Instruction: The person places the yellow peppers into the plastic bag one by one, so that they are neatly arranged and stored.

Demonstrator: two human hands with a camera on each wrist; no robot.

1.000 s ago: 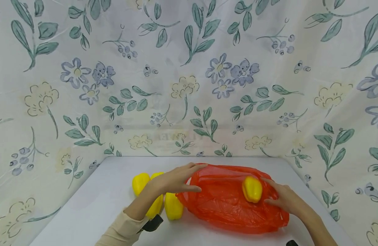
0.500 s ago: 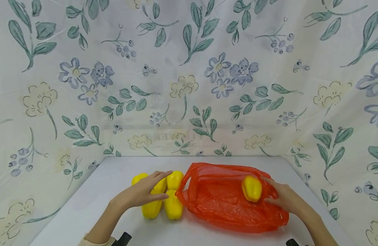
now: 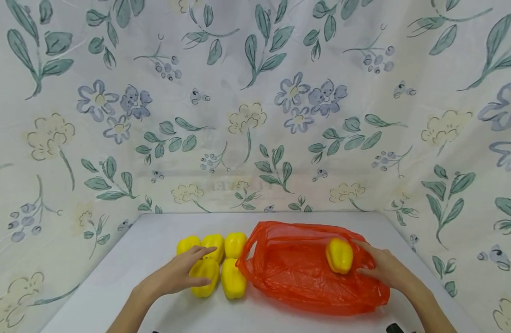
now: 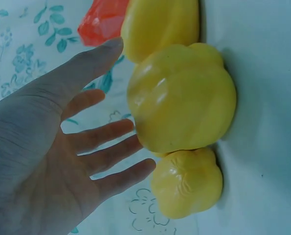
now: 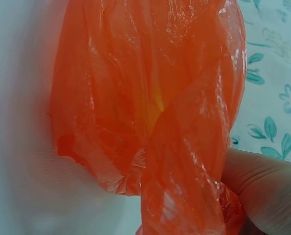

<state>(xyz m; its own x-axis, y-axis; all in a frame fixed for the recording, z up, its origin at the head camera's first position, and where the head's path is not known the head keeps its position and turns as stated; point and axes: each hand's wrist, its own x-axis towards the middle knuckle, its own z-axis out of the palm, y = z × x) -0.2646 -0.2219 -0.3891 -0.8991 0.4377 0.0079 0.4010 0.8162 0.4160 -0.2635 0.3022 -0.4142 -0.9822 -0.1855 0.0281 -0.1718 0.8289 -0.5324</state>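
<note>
Resting flat w/ fingers straight, the left hand lies on top of a cluster of yellow bell peppers on the white bench; its grip is released, nothing clasped. Wrist view shows the palm open, fingertips just beside the glossy, lobed pepper skins. Five peppers sit packed together, touching, in two short rows left of centre; smooth, waxy, blocky shapes. The front left pepper is the one under the fingers.

Just right of them, touching the nearest pepper, lies a thin orange plastic bag, crinkled & translucent, handle loop and mouth towards the peppers, spread flat-ish over the bench. A sixth yellow pepper sits at the bag's far right part; can't tell for sure if it's on top of the film or inside it.

Right hand is at the bag's right end, next to that pepper. Right wrist view shows fingers pinching a bunched, twisted fold of the orange film, so that grip is grasping the bag.

Behind & to both sides hangs a floral cloth, pale w/ green leaves and blue flowers.
</note>
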